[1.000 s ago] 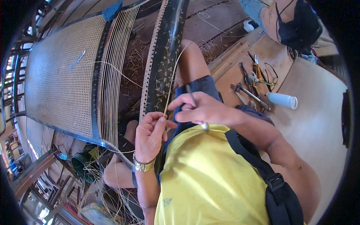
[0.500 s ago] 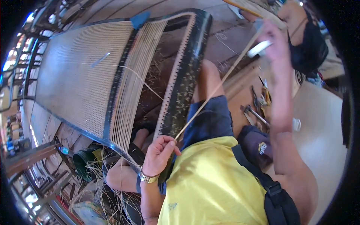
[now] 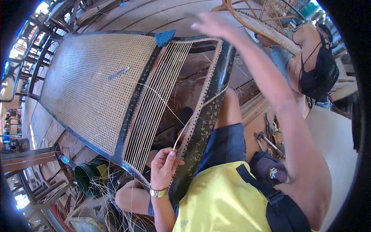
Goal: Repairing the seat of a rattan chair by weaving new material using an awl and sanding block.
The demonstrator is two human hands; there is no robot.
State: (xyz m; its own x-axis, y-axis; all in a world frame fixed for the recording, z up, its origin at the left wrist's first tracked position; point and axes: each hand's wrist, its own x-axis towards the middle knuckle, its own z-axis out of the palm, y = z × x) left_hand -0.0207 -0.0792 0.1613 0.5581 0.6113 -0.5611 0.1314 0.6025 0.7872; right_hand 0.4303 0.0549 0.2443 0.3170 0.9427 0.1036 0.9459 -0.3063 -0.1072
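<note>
My left hand [image 3: 164, 166], with a watch at the wrist, pinches a pale cane strand [image 3: 180, 134] between thumb and fingers, beside the near end of a dark frame rail [image 3: 205, 131] with a row of holes. The strand curves up and across that rail. My right hand [image 3: 212, 26] is stretched out over the far end of the frame; its fingers are smeared by motion, and what they hold, if anything, cannot be made out. Parallel cane strands [image 3: 160, 96] span the open section, beside a finished woven cane panel [image 3: 89, 89]. A thin strand [image 3: 156, 92] loops over them.
A flat metal tool [image 3: 118, 73] lies on the woven panel, and a blue angular piece [image 3: 165, 38] sits at its far corner. Hand tools [image 3: 268, 141] and a dark cap [image 3: 268, 166] lie at right. Another person [image 3: 305, 62] sits beyond; a green bucket [image 3: 87, 178] stands at left.
My right hand has swung left and away, from the far right to over the frame's far end. The strand, taut before, is now slack across the rail. My left hand keeps its pinch.
</note>
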